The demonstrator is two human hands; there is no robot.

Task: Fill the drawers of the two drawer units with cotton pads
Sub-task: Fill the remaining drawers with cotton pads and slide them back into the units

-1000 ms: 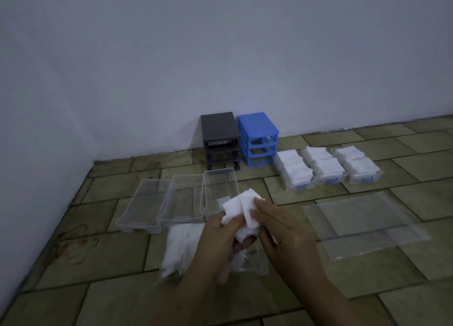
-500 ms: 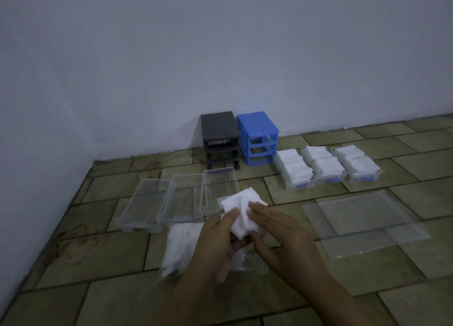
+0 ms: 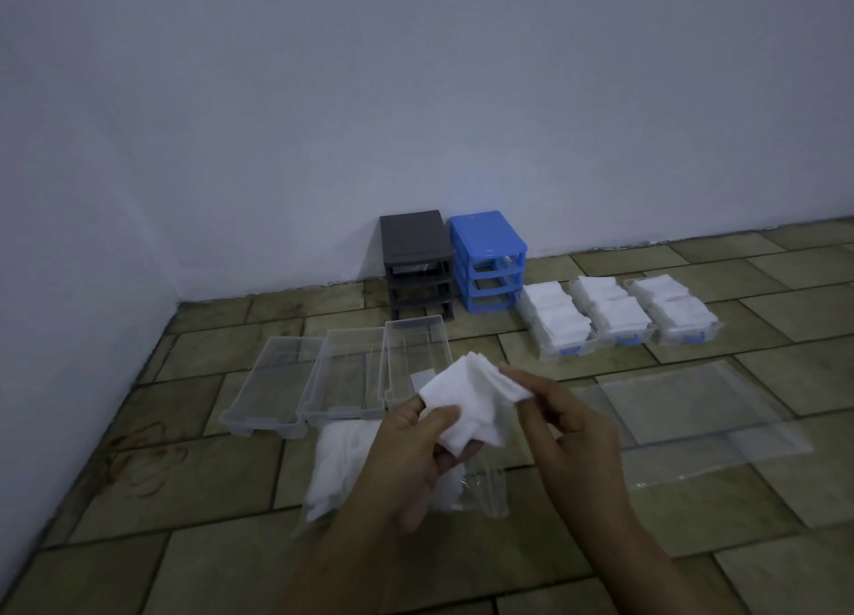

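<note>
Tiled floor [image 3: 194,563] by a pale wall: 3 empty clear drawers [image 3: 344,376] at left, left hand [image 3: 411,452] gripping a cotton pad stack [image 3: 466,399], right hand [image 3: 568,422] pinching its edge, 3 filled drawers [image 3: 619,311] at right.

Was looking down at a tiled floor [image 3: 462,559] in a corner. Held a small stack of white cotton pads [image 3: 464,404] up in both hands: left hand [image 3: 406,457] gripped it from below with thumb on top, right hand [image 3: 570,422] pinched the right edge. Under the hands lay a clear bag of more pads [image 3: 342,462]. Beyond sat three empty clear drawers [image 3: 344,376] side by side. Against the wall stood a dark grey drawer unit [image 3: 416,263] touching a blue drawer unit [image 3: 487,260], both without drawers. Right of those, three drawers already full of pads [image 3: 617,311]. Two flat clear plastic bags [image 3: 693,411] nearer, on the right
</note>
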